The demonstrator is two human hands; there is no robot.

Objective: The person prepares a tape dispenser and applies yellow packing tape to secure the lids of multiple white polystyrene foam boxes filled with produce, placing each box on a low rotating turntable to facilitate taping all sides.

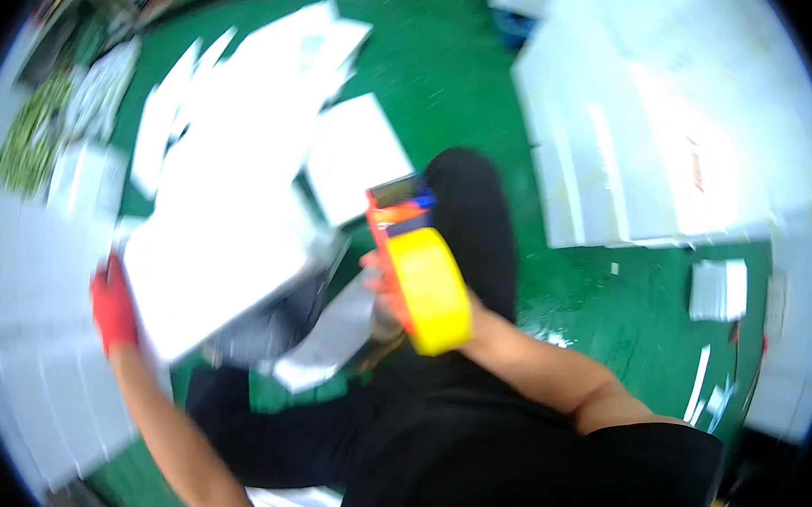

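In my right hand [381, 288] is a hand-held tape dispenser [395, 243] with an orange-red frame and a wide roll of yellow tape [430, 293]. My fingers are closed round it behind the roll, partly hidden. My left hand [114, 307], in a red glove, grips the left edge of a white box [212, 273], whose top is washed out by glare. The box tilts in front of me over a dark, blurred object [274, 324]. The dispenser is held to the right of the box, apart from it, above my bent leg [473, 230].
White panels [258, 83] lie in a pile on the green floor [438, 67], with one flat white piece [357, 151] nearer me. Large white boxes [659, 130] stand at the right, more white boxes [28, 274] at the left. Green bundles [36, 129] lie far left.
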